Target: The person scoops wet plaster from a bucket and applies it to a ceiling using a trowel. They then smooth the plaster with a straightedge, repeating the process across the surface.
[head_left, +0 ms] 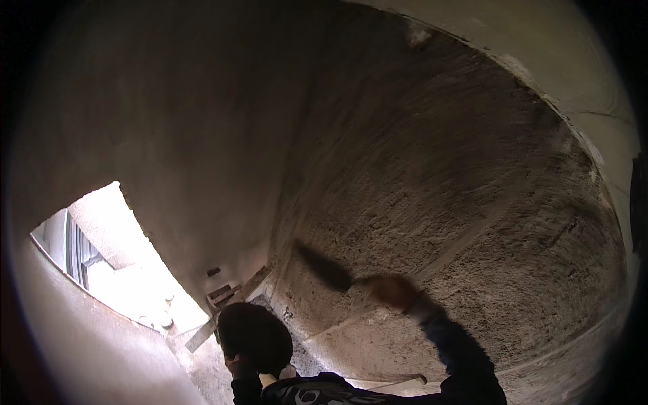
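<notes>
My right hand [391,291] grips a trowel [325,268] and is lifted in front of a rough, brown plastered wall [418,236]. The trowel's dark, narrow blade points up and to the left, and motion blurs both it and the hand. Low in the view, my left hand [237,366] is closed at the lower edge of a dark, rounded thing that looks like a shallow pan [255,337]. What lies inside the pan cannot be made out, since it is in deep shadow.
To the left, a bright opening [128,263] cuts through a smoother wall [182,121]. Wooden pieces [226,297] stand beyond the pan, beside this opening. A long pale board [401,385] lies low at the right wall's foot. A light strip of surface [574,61] borders the upper right.
</notes>
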The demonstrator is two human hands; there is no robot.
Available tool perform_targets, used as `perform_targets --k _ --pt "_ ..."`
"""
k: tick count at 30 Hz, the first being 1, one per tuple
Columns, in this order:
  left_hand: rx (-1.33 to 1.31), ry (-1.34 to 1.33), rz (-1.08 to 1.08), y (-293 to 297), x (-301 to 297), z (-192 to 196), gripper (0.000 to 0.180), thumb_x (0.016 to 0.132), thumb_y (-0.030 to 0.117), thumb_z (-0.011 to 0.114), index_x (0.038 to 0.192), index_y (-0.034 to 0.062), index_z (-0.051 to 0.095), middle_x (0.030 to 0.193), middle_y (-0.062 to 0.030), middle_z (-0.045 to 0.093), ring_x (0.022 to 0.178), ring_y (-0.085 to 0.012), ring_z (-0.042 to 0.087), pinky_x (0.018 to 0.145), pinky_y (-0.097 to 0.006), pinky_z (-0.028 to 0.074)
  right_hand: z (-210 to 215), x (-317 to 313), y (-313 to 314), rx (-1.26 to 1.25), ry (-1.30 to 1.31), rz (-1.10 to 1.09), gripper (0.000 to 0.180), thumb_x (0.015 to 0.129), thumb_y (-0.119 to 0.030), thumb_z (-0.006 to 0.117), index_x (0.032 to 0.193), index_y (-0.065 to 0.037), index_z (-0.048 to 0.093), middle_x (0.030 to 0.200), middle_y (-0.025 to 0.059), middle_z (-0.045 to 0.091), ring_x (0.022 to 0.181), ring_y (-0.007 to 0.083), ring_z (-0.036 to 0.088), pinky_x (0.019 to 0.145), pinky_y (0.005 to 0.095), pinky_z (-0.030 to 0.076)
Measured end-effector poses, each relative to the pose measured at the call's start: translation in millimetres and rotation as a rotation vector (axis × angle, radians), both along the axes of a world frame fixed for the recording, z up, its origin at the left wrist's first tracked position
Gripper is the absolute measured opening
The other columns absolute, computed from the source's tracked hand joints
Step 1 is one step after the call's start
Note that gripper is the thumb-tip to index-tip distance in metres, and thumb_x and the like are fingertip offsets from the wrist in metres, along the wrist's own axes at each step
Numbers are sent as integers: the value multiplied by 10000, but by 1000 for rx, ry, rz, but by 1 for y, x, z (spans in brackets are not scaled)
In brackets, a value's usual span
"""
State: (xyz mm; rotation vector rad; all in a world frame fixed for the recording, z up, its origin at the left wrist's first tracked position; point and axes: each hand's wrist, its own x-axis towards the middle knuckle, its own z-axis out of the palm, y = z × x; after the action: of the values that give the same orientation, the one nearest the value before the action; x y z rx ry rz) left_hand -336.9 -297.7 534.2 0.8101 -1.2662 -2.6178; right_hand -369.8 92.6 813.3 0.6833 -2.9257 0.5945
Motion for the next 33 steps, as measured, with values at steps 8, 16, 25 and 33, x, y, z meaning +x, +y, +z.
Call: perform_targets --k 8,16,25,33 --pt "-4 -75 -232 33 -10 56 464 754 20 533 1214 39 479 1101 -90 580 950 -195 577 793 -322 491 -164 31 -130 270 -533 -42 382 765 -81 555 1146 -97 524 1063 162 562 890 298 581 733 404 485" --pt "39 36 -166 23 -18 33 489 757 -6 493 1237 81 462 988 -58 594 766 -158 580 649 -274 486 -192 42 -104 97 -362 269 341 859 -227 527 1168 -84 517 1024 115 576 799 253 614 636 341 521" --pt "174 25 31 -9 -42 -22 512 744 -53 477 1242 63 455 1040 -76 595 820 -201 604 685 -311 520 50 -122 -4 -130 -955 -428 479 816 -433 585 1191 -135 566 1029 96 608 797 174 592 695 269 520" --pt "38 16 -34 -10 -78 1 489 765 -31 466 1249 41 459 1093 -74 586 893 -184 605 753 -281 501 185 -171 85 -374 -38 -633 488 844 -542 510 1016 -92 594 788 25 552 609 96 490 500 258 423"
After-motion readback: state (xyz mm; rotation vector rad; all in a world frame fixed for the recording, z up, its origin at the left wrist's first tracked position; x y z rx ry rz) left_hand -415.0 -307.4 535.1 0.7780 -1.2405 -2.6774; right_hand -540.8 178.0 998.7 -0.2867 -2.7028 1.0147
